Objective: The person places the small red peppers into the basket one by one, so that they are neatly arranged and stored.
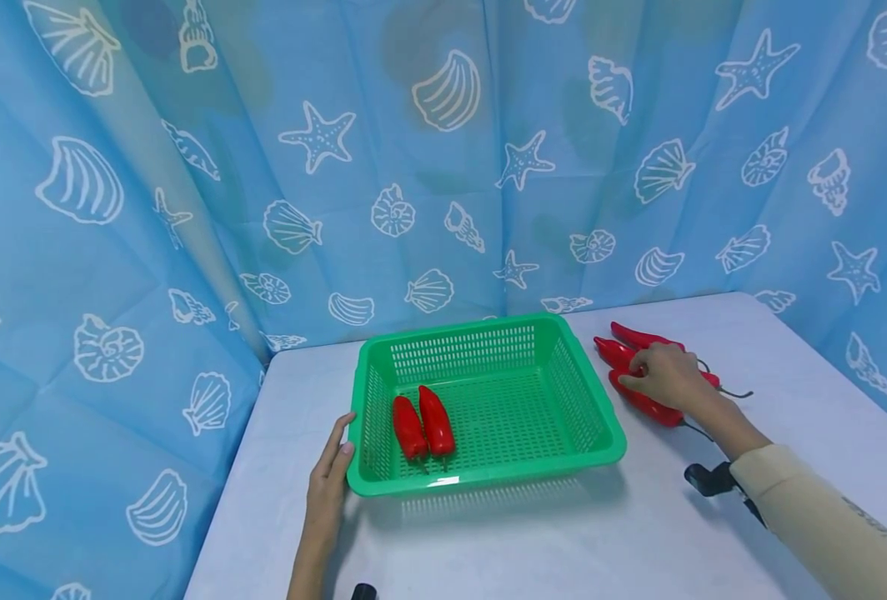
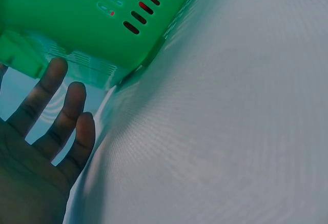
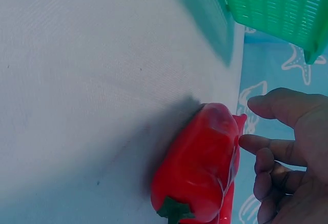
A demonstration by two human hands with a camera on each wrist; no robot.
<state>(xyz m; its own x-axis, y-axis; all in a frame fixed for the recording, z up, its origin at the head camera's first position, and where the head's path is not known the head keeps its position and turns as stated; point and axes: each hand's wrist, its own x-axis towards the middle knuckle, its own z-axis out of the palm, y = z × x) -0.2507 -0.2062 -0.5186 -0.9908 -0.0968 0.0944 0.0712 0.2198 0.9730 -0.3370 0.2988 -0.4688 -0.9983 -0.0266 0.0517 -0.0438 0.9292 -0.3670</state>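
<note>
A green plastic basket [image 1: 488,479] stands on the table with two red peppers [image 1: 436,421] inside, lying side by side in its left half. At the basket's left rim is my left hand [image 1: 329,471], its fingers extended and the fingertips at the rim. The left wrist view shows these fingers spread beside the basket wall [image 2: 66,37]. My right hand [image 1: 664,377] is over three long red peppers right of the basket. In the right wrist view its thumb and forefinger stand apart, the forefinger's tip close to the nearest pepper [image 3: 192,167]; contact is hard to tell.
A white cloth [image 1: 503,550] covers the table. Behind it and to the left hangs a blue curtain [image 1: 368,267] printed with shells and starfish. A black wrist device [image 1: 709,479] shows under the right sleeve, another black piece [image 1: 364,592] near the left wrist.
</note>
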